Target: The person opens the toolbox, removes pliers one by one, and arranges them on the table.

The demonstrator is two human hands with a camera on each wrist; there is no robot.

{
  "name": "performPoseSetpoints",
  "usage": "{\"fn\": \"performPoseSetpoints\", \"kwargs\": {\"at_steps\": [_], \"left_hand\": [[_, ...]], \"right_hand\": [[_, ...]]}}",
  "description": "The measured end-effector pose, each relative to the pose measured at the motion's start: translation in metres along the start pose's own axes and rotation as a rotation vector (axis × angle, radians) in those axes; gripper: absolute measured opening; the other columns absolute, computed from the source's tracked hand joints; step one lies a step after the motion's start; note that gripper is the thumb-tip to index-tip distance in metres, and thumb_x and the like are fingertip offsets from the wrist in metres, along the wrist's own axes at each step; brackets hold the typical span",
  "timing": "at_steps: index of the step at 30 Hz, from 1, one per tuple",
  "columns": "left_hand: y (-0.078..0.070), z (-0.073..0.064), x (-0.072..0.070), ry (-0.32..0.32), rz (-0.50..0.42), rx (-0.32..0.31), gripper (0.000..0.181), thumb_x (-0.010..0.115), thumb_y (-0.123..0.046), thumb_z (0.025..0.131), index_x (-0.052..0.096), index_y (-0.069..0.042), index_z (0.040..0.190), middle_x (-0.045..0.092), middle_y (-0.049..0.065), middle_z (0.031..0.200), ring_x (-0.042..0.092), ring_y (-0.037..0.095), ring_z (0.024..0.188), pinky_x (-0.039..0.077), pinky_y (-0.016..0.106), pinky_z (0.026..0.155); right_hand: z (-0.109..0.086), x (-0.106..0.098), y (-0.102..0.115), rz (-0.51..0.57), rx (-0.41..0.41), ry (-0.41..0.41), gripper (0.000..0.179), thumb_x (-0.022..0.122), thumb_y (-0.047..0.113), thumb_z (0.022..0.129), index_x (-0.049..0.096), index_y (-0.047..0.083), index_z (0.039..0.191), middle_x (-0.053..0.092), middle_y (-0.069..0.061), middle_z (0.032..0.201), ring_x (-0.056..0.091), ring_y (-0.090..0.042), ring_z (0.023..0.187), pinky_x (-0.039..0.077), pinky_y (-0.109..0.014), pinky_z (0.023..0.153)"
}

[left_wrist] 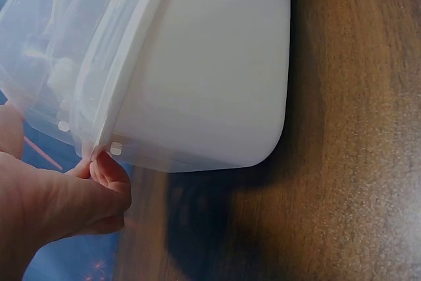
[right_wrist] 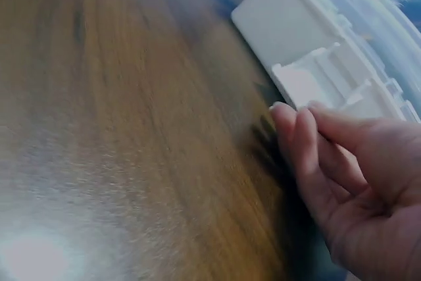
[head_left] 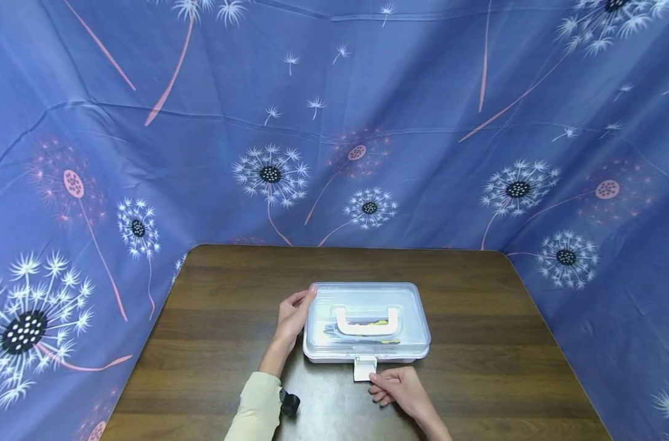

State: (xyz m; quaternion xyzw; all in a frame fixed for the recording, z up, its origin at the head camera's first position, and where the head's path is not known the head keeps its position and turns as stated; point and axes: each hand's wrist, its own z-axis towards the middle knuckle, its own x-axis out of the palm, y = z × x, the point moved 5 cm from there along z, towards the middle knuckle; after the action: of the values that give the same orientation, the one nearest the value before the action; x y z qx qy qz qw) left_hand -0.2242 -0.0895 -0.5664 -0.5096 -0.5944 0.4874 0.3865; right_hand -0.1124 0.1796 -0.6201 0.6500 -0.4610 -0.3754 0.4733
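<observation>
A plastic storage box (head_left: 367, 352) with a clear lid (head_left: 323, 300) and a white carry handle (head_left: 367, 329) sits on the table. Through the lid, a few slim items with yellow and purple parts show blurred. My left hand (head_left: 294, 315) holds the box's far left corner; in the left wrist view its curled fingers (left_wrist: 112, 179) are at the lid's rim. A white latch (head_left: 365, 369) is flipped outward from the front side. With thumb and fingers, my right hand (head_left: 401, 389) pinches the latch's lower right edge, which also shows in the right wrist view.
The brown wooden table (head_left: 499, 367) extends on both sides of the box. A blue cloth with dandelion prints (head_left: 433, 171) hangs behind it and at the sides. A black wrist camera (head_left: 290, 403) sits at the left sleeve's cuff.
</observation>
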Motion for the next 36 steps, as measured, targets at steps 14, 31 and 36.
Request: {"fn": "performPoseSetpoints", "kwargs": {"at_steps": [14,31,36], "left_hand": [[0.001,0.0,-0.001,0.006,-0.012,-0.006,0.066,0.071,-0.049,0.095,0.064,0.006,0.13,0.068,0.017,0.12,0.062,0.023,0.107,0.05,0.034,0.094],[-0.001,0.001,-0.001,0.022,-0.024,0.005,0.063,0.071,-0.045,0.095,0.065,0.007,0.13,0.07,0.016,0.112,0.063,0.017,0.094,0.052,0.025,0.08],[0.0,0.001,-0.002,0.033,-0.031,0.012,0.064,0.072,-0.045,0.095,0.065,0.008,0.13,0.07,0.016,0.111,0.063,0.015,0.091,0.052,0.024,0.077]], "right_hand": [[0.01,0.002,0.001,-0.01,0.11,-0.035,0.04,0.064,0.023,0.103,0.072,-0.015,0.092,0.075,-0.019,0.078,0.072,-0.017,0.06,0.059,-0.031,0.054],[-0.024,-0.079,0.036,-0.42,-0.182,-0.48,0.073,0.087,0.014,0.083,0.05,-0.005,0.143,0.061,-0.026,0.134,0.067,-0.028,0.112,0.054,-0.017,0.083],[-0.024,-0.076,0.047,-0.42,-0.457,-0.423,0.087,0.087,0.004,0.081,0.041,0.001,0.155,0.045,-0.028,0.153,0.044,-0.006,0.137,0.038,-0.012,0.103]]}}
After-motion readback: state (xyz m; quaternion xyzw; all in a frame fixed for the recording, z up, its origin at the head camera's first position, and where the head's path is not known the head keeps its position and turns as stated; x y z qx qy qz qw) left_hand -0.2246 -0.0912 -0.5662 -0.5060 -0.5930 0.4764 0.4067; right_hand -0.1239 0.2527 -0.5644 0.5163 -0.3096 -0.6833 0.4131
